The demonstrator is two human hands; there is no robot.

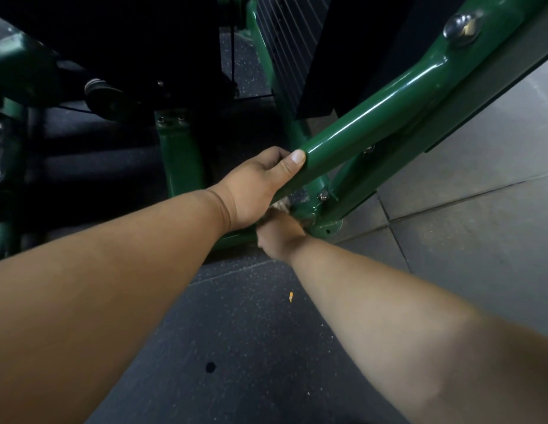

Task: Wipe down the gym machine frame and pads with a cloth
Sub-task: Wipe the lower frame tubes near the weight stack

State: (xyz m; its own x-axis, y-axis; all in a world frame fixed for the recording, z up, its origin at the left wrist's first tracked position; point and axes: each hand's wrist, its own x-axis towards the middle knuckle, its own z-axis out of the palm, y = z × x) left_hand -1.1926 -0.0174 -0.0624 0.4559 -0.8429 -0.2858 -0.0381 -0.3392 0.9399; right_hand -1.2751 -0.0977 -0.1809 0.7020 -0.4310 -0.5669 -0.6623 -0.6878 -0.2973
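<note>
Down at the bottom corner of the shiny green metal machine frame (373,117), near the floor, the person is bent low with both arms stretched out. The left hand (254,185) grips the slanted green bar, thumb lying flat on top and the other fingers curled round behind it. It looks like it is there to steady the body.

The right hand (280,234) is lower down, pushed in beside the round green foot plate (326,229) where the bars meet. A small pale bit of crumpled cloth (280,205) peeks out just above that hand, touching the joint. The hand seems bunched round the cloth, but most of its fingers are hidden, so I can't be sure how tight they are.

I think the step in hand is wiping the low joint of the frame, around the bolts (322,196). The next move probably calls for working the cloth into the tight corners there, then sliding it up along the slanted bar. The black pads, in the dark to the left, would likely come later.

There are no tubs, buckets or boxes to see. A tiny orange scrap (290,297) lies on the dark speckled rubber floor (236,347) between the arms.
</note>
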